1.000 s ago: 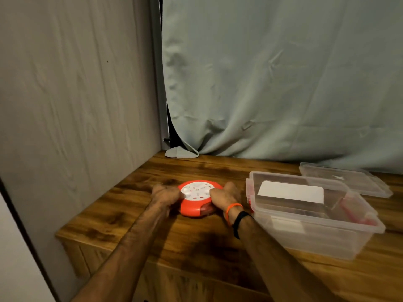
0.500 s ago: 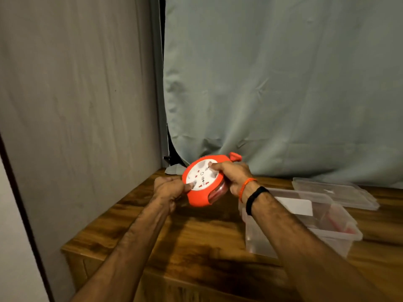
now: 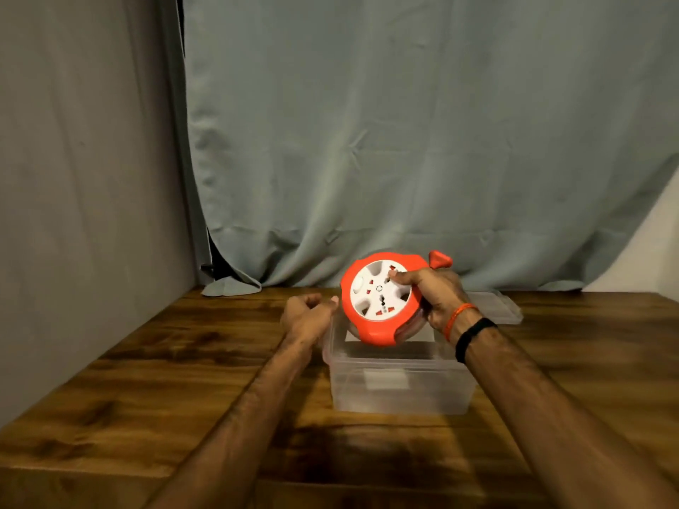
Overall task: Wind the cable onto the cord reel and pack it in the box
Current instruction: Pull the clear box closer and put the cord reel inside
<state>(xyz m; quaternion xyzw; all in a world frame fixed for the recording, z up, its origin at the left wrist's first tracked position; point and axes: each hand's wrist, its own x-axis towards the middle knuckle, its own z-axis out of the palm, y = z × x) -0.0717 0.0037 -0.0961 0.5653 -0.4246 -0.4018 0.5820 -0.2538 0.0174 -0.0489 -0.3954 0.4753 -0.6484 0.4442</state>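
A view from above and behind two bare forearms reaching over a dark wooden desk [image 3: 154,365]. The right hand [image 3: 435,297] grips an orange cord reel [image 3: 380,299] by its right edge, fingers wrapped round the rim and thumb pressed on the white socket face. The reel is tilted, its face turned toward the viewer, and it is held in the air just above the open top of a clear plastic box [image 3: 400,383] that stands on the desk. A small orange plug [image 3: 439,259] sticks out at the reel's upper right. The left hand [image 3: 306,312] is loosely curled and holds nothing, hovering just beside the reel's left edge, above the box's left rim. The right wrist wears an orange band [image 3: 457,317] and a black band [image 3: 474,337]. A clear lid [image 3: 499,306] lies on the desk behind the box. A grey-green curtain [image 3: 404,141] hangs behind the desk, and a grey panel wall [image 3: 84,178] stands at the left.
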